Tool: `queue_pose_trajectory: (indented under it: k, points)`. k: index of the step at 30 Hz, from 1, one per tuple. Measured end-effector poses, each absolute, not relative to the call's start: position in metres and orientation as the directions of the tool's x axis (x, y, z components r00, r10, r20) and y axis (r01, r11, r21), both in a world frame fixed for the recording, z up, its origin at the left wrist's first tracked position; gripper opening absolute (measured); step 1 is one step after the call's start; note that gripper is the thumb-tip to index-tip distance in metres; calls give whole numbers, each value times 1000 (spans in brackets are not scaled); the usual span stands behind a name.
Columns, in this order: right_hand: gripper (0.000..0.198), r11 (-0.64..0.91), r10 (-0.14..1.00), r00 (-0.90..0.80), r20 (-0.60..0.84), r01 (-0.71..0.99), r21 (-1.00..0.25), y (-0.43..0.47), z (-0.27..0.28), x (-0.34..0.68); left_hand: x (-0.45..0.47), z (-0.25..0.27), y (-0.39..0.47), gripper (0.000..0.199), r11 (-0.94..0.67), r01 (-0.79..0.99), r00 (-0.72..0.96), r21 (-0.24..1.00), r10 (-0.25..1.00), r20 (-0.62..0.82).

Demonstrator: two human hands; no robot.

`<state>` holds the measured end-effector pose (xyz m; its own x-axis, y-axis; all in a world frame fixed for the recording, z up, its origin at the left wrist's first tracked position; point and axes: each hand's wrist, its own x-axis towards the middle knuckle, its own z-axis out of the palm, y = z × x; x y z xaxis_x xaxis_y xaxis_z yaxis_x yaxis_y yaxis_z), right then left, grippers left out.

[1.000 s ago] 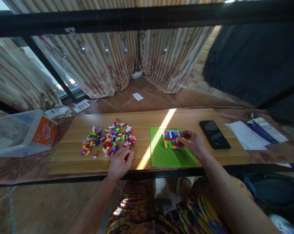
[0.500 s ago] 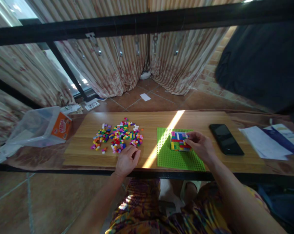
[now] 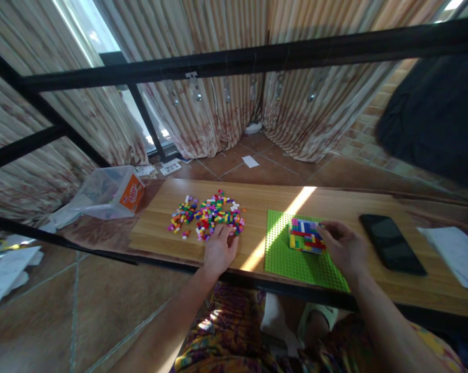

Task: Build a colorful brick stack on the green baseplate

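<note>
My left hand point(image 3: 219, 251) reaches over the near edge of a pile of small coloured toy bricks point(image 3: 208, 212). Its fingers are bent and touch the bricks, with a gap between thumb and forefinger; no brick shows in them. On the green studded baseplate point(image 3: 278, 259) sits a low rectangular block of toy bricks point(image 3: 306, 235), its top mostly red and blue, with yellow at the left side. My right hand point(image 3: 345, 247) is closed at the block's right edge, thumb and forefinger against it. Whether a loose brick is between those fingers is too small to tell.
A black phone point(image 3: 392, 243) lies right of my right hand, with white papers point(image 3: 453, 254) beyond it. A clear plastic box point(image 3: 105, 194) with an orange label stands left of the wooden board point(image 3: 156, 235). A black metal bar point(image 3: 234, 59) crosses the view beyond the board.
The view has turned left, so everything sits further right. My left hand has moved forward into the pile's near edge. My right hand stays at the block's right side.
</note>
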<state>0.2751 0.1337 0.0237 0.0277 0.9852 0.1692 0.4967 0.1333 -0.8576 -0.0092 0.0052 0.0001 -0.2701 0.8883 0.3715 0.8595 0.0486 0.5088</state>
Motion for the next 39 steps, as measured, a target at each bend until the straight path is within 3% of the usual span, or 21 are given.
queue_pose_trajectory:
  k: [7,15,20,24,27,31,35,39]
  points:
    - [30,148,981,15,191,573,-806,133,29,271,6,6,29,23,129,902,-277,412,904,325]
    - [27,153,980,18,200,583,-798,135,33,271,2,0,33,13,67,925,-220,373,896,385]
    - [26,194,973,-6,231,568,-800,135,32,271,-1,-2,36,15,42,904,-241,426,873,424]
    - [24,207,969,4,249,538,-817,134,34,272,-3,6,38,13,5,834,-312,552,830,463]
    - [23,219,965,17,261,492,-843,131,38,269,3,17,41,13,-21,656,-417,754,823,386]
    - [21,339,941,-141,309,422,-841,119,44,259,32,35,43,17,-19,149,-432,989,898,82]
    - [20,462,843,-430,323,272,-844,102,52,246,65,51,41,31,83,-210,-273,974,952,-140]
    - [21,457,747,-592,302,128,-880,87,59,242,82,56,37,48,151,-297,-102,943,977,-188]
